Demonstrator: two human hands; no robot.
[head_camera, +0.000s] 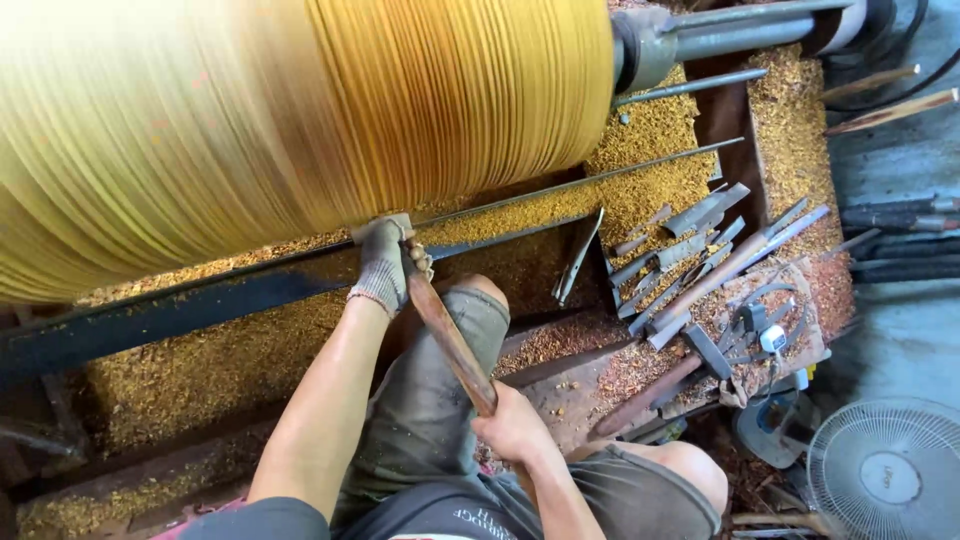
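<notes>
My left hand, in a worn grey glove, was clamped over the front end of the long wooden-handled turning tool, pressing it down on the dark steel tool rest right where the tool met the big yellow wooden cylinder, which was blurred with spinning on the lathe. My right hand, bare, was clenched around the near end of the same handle, close to my body and just above my right knee. The tool ran on a slant from near right to far left, across my grey shorts. Sawdust and yellow shavings lay thick under the rest and all over the bench. To the right, well apart from my hands, a row of spare chisels and gouges lay among the shavings, and a white electric fan stood on the floor at the near right corner.
</notes>
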